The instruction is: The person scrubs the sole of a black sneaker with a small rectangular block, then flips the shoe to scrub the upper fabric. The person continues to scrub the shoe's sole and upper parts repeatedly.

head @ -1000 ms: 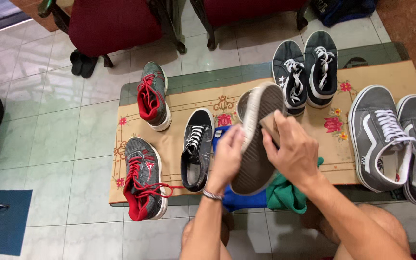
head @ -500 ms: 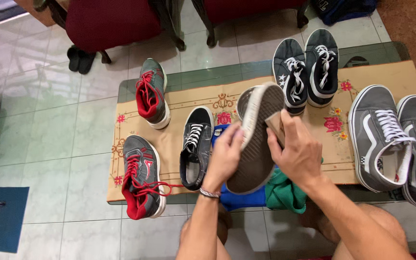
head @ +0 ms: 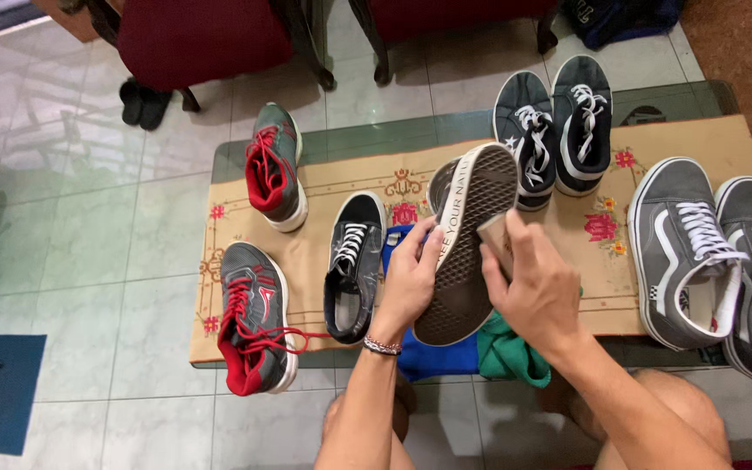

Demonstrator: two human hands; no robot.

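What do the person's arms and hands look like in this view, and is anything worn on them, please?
Both arms are bare, with no sleeves showing in the frame. The left hand has a thin beaded bracelet of dark and pale beads around its wrist. The right hand wears no glove, watch or band that can be seen, and no rings show on either hand.

A single camera worn on the head looks steeply down and forward from close above the person's own arms, which enter from the bottom edge. The left hand [head: 408, 283] and right hand [head: 540, 292] sit near the centre. A low table [head: 324, 187] fills the middle, tiled floor [head: 89, 226] the left, chair legs the top edge.
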